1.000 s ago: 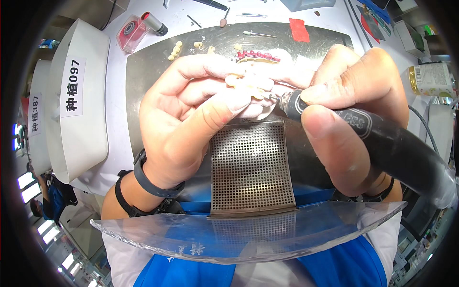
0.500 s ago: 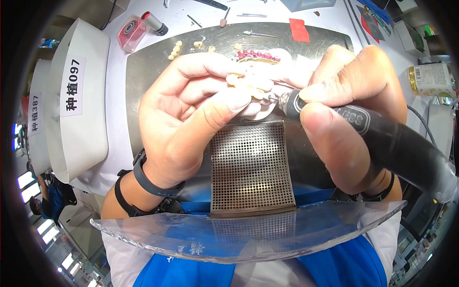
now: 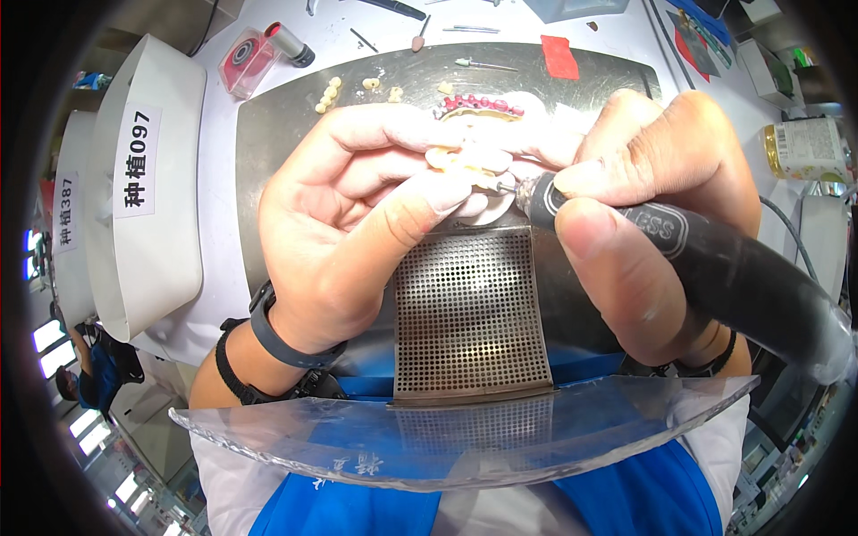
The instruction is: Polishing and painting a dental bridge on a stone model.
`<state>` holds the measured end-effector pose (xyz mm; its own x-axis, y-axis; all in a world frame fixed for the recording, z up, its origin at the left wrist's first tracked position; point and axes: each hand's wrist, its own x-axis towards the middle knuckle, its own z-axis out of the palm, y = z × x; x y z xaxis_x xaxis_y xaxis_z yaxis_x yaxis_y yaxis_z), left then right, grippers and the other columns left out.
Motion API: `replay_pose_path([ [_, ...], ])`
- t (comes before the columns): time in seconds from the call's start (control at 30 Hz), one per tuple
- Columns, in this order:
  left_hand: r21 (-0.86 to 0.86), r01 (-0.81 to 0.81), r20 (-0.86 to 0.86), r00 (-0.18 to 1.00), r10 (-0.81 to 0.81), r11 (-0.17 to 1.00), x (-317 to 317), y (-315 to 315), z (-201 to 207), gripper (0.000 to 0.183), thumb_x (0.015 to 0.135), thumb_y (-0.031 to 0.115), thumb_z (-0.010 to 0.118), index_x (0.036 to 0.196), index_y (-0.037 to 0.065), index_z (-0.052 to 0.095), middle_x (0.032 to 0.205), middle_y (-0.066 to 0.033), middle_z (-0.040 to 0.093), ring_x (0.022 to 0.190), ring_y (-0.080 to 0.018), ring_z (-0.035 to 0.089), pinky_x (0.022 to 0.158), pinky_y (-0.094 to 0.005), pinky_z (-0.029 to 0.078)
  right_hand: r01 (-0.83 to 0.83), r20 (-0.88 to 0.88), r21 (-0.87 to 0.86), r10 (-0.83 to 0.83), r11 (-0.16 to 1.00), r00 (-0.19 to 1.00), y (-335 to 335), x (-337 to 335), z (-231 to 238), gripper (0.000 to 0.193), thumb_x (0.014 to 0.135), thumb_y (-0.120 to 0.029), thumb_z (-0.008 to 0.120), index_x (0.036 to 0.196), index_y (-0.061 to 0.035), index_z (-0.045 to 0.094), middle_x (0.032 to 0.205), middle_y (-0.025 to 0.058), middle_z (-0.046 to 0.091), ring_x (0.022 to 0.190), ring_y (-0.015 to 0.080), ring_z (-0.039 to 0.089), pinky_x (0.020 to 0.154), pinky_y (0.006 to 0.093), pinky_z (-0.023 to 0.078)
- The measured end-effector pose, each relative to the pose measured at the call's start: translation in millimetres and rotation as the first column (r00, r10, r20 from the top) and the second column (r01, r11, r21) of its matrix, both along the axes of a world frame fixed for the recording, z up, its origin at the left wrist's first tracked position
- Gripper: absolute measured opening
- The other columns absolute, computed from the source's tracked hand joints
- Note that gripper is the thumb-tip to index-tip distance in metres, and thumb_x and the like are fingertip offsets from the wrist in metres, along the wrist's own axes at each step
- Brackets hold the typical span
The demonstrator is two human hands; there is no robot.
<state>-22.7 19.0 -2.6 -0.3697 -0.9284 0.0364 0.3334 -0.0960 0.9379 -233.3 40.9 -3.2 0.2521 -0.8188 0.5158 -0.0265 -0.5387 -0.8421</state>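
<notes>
The left hand (image 3: 357,223) is closed around a small cream-coloured dental piece (image 3: 466,161), which looks like a short row of teeth. The thumb presses on it from the near side and the other fingers curl over it from the far side, so the piece is pinched between them, in the middle of the scene and above the metal tray (image 3: 268,134). The right hand (image 3: 643,214) is wrapped tightly around a black rotary tool (image 3: 715,268), holding it like a thick pen. Its thin metal tip (image 3: 505,186) points left and meets the near right edge of the dental piece; if it really touches, I cannot say for sure, because the fingers cover part of that spot.

Just below both hands stands a perforated metal plate (image 3: 469,313), and nearer to the person a curved clear shield (image 3: 465,438) crosses the view. On the far part of the tray lie some loose small teeth (image 3: 329,93) to the left and a pink and white dental model (image 3: 478,105) right behind the fingers. A red tag (image 3: 560,57) lies further right. On the surface at the far left there is a red case (image 3: 246,61), and at the left side two white boxes (image 3: 147,179) with labels. A black cable runs from the tool to the right.
</notes>
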Motion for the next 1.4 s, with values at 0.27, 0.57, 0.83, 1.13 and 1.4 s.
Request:
replay_pose_path([
  [0.27,-0.003,0.003,-0.002,1.0,-0.003,1.0,-2,-1,0,0.035,0.082,-0.008,0.063,0.115,-0.004,0.051,0.104,-0.0133,0.064,0.097,-0.0164,0.065,0.088,-0.0276,0.05,-0.023,0.183,0.033,0.017,0.999,0.983,-6,1,-10,0.015,0.086,0.0,0.06,0.098,-0.002,0.051,0.08,0.0088,0.057,0.067,0.0071,0.047,0.065,0.0236,0.04],
  [0.57,-0.013,0.025,-0.017,1.0,-0.026,1.0,0,0,-1,0.034,0.083,-0.006,0.063,0.115,-0.004,0.051,0.104,-0.0134,0.064,0.096,-0.0164,0.065,0.088,-0.0276,0.05,-0.027,0.199,0.1,0.007,0.995,0.98,-2,12,13,0.015,0.086,0.001,0.059,0.098,-0.0019,0.051,0.08,0.009,0.057,0.067,0.0076,0.048,0.064,0.0239,0.04],
  [0.83,0.067,-0.024,0.035,0.999,0.022,0.997,-8,-2,6,0.032,0.084,-0.006,0.061,0.114,-0.005,0.051,0.101,-0.0144,0.066,0.093,-0.0164,0.066,0.085,-0.0271,0.05,0.152,0.072,0.056,-0.156,0.987,0.985,7,7,6,0.016,0.084,0.001,0.06,0.097,-0.0019,0.051,0.081,0.0088,0.057,0.066,0.0083,0.048,0.063,0.024,0.04],
  [1.13,-0.229,-0.035,0.157,0.985,0.072,0.973,14,-14,6,0.025,0.088,-0.005,0.054,0.114,-0.006,0.052,0.103,-0.0184,0.065,0.084,-0.0185,0.065,0.072,-0.028,0.054,0.142,0.44,0.23,-0.233,0.963,0.867,-34,-18,16,0.011,0.087,-0.01,0.059,0.088,0.0012,0.056,0.081,0.0105,0.063,0.068,0.0131,0.058,0.068,0.0258,0.048],
  [1.4,-0.673,0.228,0.688,0.542,0.482,0.704,29,-38,1,0.02,0.078,0.002,0.067,0.098,0.005,0.071,0.085,-0.0112,0.069,0.068,-0.0227,0.065,0.063,-0.0283,0.05,0.167,0.279,0.683,-0.465,0.711,0.84,-81,-43,15,0.024,0.091,-0.029,0.062,0.081,-0.0079,0.056,0.066,0.0007,0.054,0.051,0.0098,0.045,0.046,0.0239,0.034],
])
